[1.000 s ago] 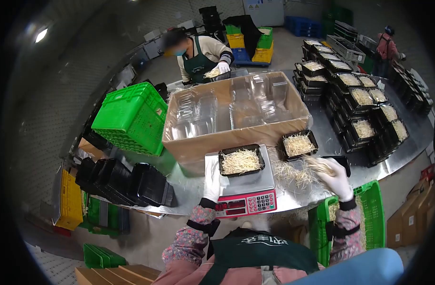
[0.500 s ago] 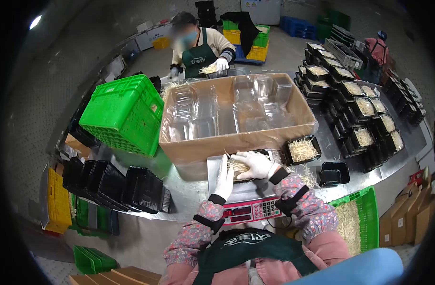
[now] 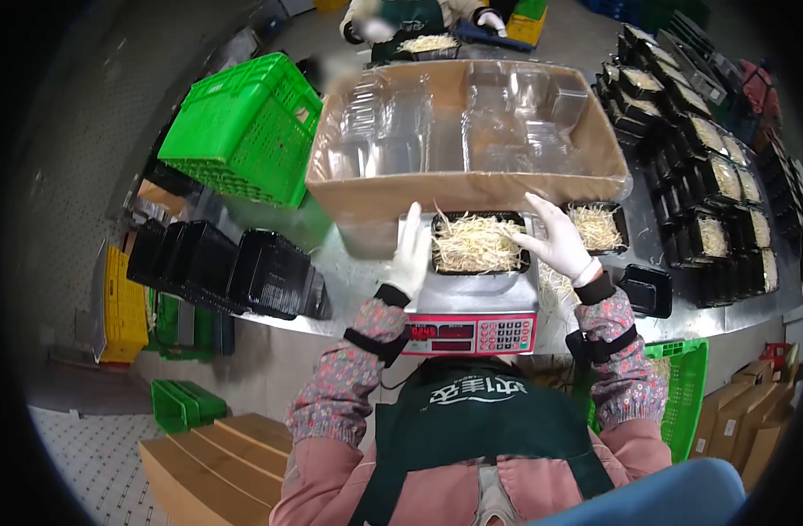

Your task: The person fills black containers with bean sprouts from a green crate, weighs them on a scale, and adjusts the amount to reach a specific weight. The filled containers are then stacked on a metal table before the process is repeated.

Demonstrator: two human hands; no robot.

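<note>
Both gloved hands flank the black tray (image 3: 478, 243) of sprouts sitting on the scale (image 3: 469, 307) at the counter's near edge, left hand (image 3: 412, 254) flat and released against its left end, right hand (image 3: 555, 238) with fingers spread loose on its right rim, steadying it for weighing.

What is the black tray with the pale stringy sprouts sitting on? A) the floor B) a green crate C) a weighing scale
C: the black plastic tray of pale sprouts rests on the metal-topped weighing scale with red keypad front, between the white-gloved left hand and right hand.
</note>
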